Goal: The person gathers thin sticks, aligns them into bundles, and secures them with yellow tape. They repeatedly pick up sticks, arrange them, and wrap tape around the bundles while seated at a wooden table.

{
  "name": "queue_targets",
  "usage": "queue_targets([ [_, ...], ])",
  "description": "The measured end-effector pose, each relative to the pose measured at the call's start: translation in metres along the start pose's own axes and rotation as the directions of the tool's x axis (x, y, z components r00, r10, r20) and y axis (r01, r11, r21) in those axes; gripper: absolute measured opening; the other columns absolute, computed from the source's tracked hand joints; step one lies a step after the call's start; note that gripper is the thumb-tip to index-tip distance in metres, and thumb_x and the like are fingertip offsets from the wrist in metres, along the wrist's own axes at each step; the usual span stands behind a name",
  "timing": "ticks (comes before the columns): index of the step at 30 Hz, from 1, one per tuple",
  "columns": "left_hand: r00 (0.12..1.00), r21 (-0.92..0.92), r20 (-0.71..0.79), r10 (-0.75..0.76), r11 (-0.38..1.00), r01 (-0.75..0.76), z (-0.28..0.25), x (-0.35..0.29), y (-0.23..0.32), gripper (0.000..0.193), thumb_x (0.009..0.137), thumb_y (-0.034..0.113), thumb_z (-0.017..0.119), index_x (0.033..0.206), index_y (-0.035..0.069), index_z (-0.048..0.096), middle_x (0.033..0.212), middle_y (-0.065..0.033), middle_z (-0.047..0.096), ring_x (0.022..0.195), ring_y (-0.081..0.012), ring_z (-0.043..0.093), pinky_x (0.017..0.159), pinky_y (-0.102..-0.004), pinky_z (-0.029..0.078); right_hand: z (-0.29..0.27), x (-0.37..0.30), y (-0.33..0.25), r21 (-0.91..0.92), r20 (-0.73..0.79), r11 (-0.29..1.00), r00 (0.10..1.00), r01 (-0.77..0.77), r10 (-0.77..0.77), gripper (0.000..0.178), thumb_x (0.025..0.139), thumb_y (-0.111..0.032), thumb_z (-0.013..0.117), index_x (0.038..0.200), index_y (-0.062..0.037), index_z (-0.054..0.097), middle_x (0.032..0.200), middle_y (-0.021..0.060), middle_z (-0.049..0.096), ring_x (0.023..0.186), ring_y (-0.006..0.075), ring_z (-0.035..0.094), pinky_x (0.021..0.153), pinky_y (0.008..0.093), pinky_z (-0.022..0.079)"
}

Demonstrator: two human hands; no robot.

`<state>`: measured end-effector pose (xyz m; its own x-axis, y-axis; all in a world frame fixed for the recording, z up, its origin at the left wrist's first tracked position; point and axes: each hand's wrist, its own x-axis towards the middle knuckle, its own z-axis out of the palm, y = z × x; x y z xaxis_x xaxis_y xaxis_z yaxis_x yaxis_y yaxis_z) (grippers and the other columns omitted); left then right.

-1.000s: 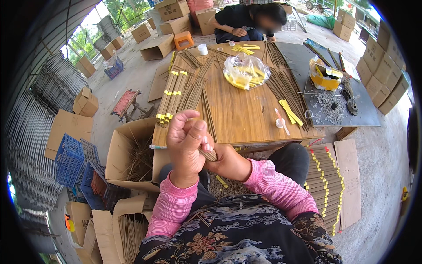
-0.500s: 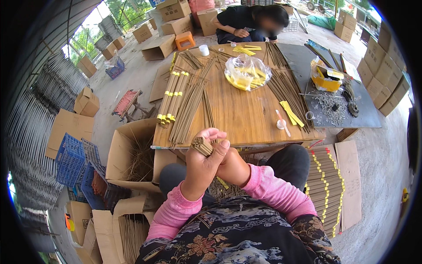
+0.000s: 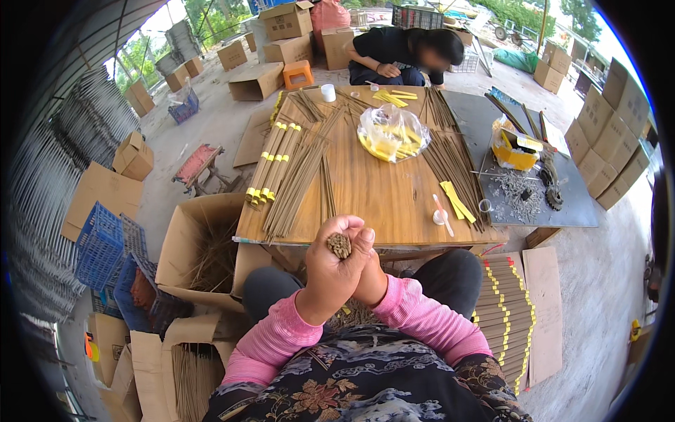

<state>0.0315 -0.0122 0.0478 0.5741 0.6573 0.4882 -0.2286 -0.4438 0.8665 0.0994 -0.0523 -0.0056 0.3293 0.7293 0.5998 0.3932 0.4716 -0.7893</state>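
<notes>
Where the hands meet: one bundle of thin brown sticks (image 3: 339, 245), held in front of the person by the near edge of the wooden counter (image 3: 394, 193).
Bundle's direction: its round end faces up toward the person's head; I see the long axis nearly end-on, the rest of the length hidden by the hands.
Left hand: one left hand (image 3: 325, 267), fingers curled round the bundle.
Right hand: one right hand (image 3: 374, 283), against the left one and partly behind it; I cannot tell how its fingers are set.
Loose sticks: spread at the counter's left (image 3: 299, 184) and right (image 3: 450, 165), too many to count.
Banded bundles: a row with yellow bands (image 3: 274, 160) at the counter's left, packed too closely to count surely; a larger row (image 3: 508, 309) lies below, to the right of the person's legs.
Yellow strips: one clear plastic bag (image 3: 394, 133) of them, and what look like two loose strips (image 3: 457, 202) at the right.
Small tubs: one white jar (image 3: 328, 92) at the far side; one small tub (image 3: 440, 217) near the right side, a flat stick leaning in it.
Across the counter: one other person (image 3: 383, 53), bent low, and one orange stool (image 3: 298, 73).
</notes>
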Motion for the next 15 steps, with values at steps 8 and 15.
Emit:
queue_targets([
  [8,0.89,0.321,0.129,0.438,0.83,-0.455,-0.008,0.013,0.015,0.036,0.078,0.011,0.067,0.107,-0.003,0.051,0.069,-0.0076,0.058,0.064,-0.0129,0.056,0.06,-0.0233,0.044,-0.012,0.009,-0.009,-0.25,0.105,0.939,0.971,0.235,-0.215,0.058,0.07,-0.005,0.063,0.123,-0.0014,0.04,0.129,0.022,0.033,0.12,0.0354,0.036,0.096,0.037,0.034],
  [15,0.865,0.507,0.366,0.343,0.706,-0.494,-0.023,0.015,0.033,0.073,0.074,0.002,0.063,0.133,-0.007,0.022,0.055,-0.0086,0.047,0.046,-0.0201,0.047,0.044,-0.0319,0.037,-0.06,-0.006,-0.048,-0.108,-0.21,0.992,0.974,0.066,-0.088,0.023,0.082,-0.007,0.057,0.104,0.001,0.054,0.081,0.0095,0.056,0.071,0.0182,0.055,0.064,0.0265,0.045],
])
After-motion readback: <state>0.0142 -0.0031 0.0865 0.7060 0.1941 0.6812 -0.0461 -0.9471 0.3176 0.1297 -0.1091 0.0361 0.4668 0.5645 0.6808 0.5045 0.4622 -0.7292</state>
